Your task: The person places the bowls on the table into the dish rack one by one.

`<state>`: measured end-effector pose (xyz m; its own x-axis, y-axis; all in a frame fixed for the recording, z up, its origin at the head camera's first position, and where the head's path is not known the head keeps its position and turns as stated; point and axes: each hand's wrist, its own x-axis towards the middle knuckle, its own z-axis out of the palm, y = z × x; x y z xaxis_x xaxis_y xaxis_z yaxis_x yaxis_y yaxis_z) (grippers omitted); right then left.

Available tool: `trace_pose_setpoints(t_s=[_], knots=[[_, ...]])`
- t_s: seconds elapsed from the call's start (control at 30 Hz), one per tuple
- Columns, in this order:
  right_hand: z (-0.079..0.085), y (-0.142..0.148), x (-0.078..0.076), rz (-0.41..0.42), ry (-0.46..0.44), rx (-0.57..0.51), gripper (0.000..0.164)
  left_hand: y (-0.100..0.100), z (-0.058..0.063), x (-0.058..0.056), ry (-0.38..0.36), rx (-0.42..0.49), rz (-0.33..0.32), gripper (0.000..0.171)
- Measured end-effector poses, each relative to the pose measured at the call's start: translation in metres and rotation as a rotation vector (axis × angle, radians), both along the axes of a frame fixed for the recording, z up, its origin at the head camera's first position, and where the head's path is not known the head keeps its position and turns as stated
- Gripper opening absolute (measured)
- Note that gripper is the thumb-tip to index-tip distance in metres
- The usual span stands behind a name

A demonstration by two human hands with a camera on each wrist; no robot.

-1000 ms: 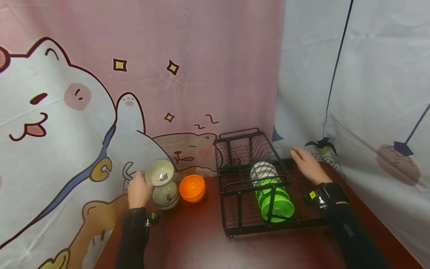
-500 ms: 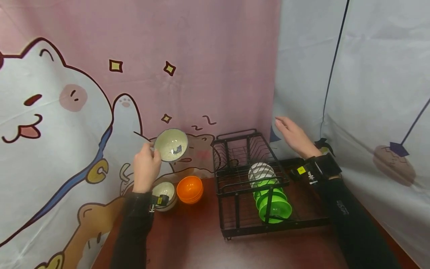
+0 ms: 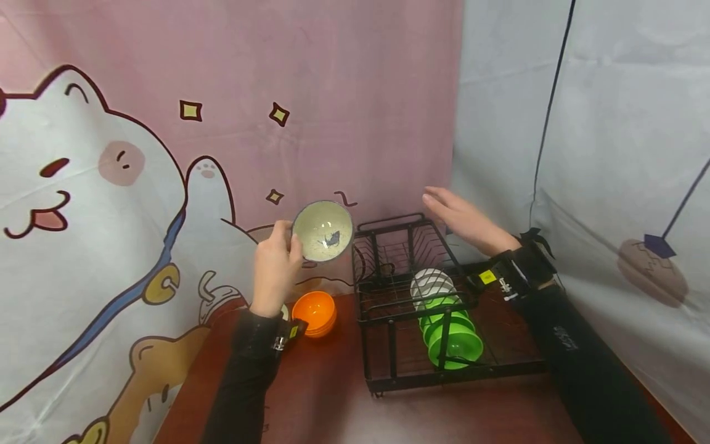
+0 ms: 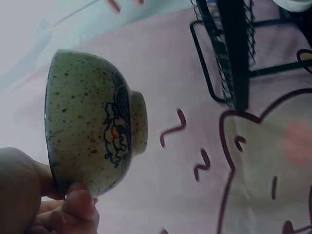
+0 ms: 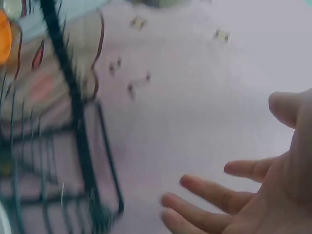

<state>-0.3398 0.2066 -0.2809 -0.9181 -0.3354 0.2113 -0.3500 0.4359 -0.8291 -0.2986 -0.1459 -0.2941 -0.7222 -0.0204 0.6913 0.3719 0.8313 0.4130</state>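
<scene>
My left hand (image 3: 275,262) pinches the rim of a speckled ceramic bowl (image 3: 323,232) with a blue pattern. The bowl is tilted, its inside facing me, and hangs in the air left of the black dish rack (image 3: 392,383). In the left wrist view, thumb and fingers grip the edge of the bowl (image 4: 90,122), whose foot points to the right. My right hand (image 3: 463,216), fingers extended and holding nothing, is raised above the rack's right back side. In the right wrist view the right hand's fingers (image 5: 214,195) are spread beside the rack (image 5: 73,97).
Inside the rack's lower level a row of green bowls (image 3: 456,346) and white bowls (image 3: 431,283) stands on edge. Left of the rack, stacked orange bowls (image 3: 315,310) rest on the brown table (image 3: 333,407). Another bowl (image 3: 285,312) is mostly hidden behind my left forearm.
My left hand has lifted the speckled bowl off the stack and carried it up and right toward the rack. My right hand has risen and moved left over the rack.
</scene>
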Motion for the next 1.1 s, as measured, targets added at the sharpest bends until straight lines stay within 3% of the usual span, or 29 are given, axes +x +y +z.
trace_pose_setpoints(t_s=[0.13, 0.3, 0.4, 0.6, 0.87, 1.0, 1.1], knots=[[0.011, -0.035, 0.009, 0.135, -0.097, -0.091, 0.071, 0.023, 0.004, 0.003, -0.022, 0.005, -0.057, 0.026], [0.008, -0.070, 0.014, 0.280, -0.232, -0.231, 0.062, 0.047, 0.000, 0.005, -0.016, -0.023, -0.126, 0.027], [0.001, -0.080, 0.015, 0.264, -0.278, -0.318, 0.061, 0.056, -0.002, 0.007, 0.017, -0.047, -0.150, 0.026], [-0.009, -0.088, 0.015, 0.150, -0.278, -0.412, 0.088, 0.061, -0.006, 0.008, 0.035, -0.098, -0.151, 0.024], [-0.011, -0.088, 0.015, 0.142, -0.261, -0.421, 0.087, 0.062, -0.009, 0.006, 0.055, -0.113, -0.148, 0.022], [-0.012, -0.085, 0.015, 0.132, -0.244, -0.405, 0.086, 0.061, -0.010, 0.005, 0.015, -0.130, -0.173, 0.027], [-0.015, -0.081, 0.011, 0.124, -0.230, -0.393, 0.083, 0.057, -0.013, 0.006, -0.045, -0.117, -0.227, 0.038]])
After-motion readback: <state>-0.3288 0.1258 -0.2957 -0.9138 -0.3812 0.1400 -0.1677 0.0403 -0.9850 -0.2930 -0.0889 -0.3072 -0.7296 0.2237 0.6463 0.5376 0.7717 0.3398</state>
